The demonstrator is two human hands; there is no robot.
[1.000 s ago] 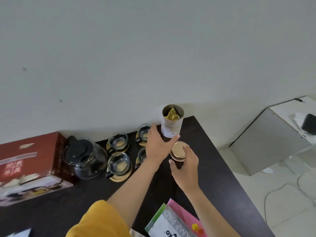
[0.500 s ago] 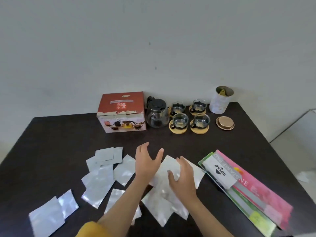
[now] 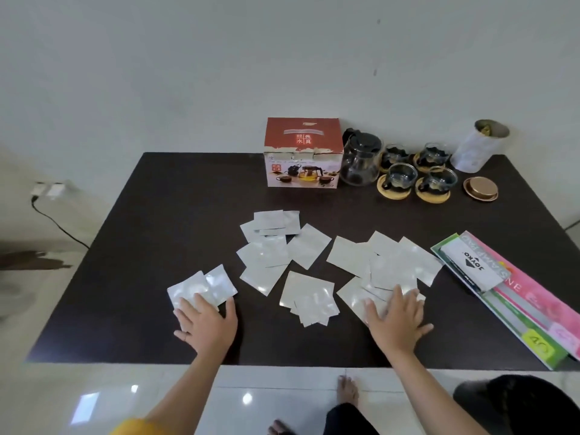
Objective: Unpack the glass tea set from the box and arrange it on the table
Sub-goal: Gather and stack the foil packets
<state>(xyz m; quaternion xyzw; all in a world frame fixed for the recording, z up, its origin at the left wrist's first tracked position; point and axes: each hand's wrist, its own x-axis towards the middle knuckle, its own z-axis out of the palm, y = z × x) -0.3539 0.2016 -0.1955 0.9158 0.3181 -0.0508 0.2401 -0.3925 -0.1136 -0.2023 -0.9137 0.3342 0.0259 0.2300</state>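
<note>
The red tea set box (image 3: 303,152) stands at the back of the dark table (image 3: 157,233). Beside it on the right is the glass teapot (image 3: 360,160) with a black lid. Several glass cups (image 3: 402,176) sit on round wooden coasters right of the pot. A white tin (image 3: 477,146) stands open at the far right, its gold lid (image 3: 480,188) lying in front of it. My left hand (image 3: 207,324) lies flat on silver pouches (image 3: 201,288) near the front edge. My right hand (image 3: 397,318) presses flat on another pile of silver pouches (image 3: 386,268).
Many silver foil pouches (image 3: 307,246) are scattered over the table's middle. Pink and green paper packs (image 3: 514,296) with a white Joyko packet lie at the right front. A cable and socket (image 3: 50,191) are on the floor at left. Bare feet (image 3: 346,390) show below the table edge.
The view pulled back from the tea set. My hands left the tin lid and cups, moved to the front of the table, spread apart and now lie flat on the foil pouches.
</note>
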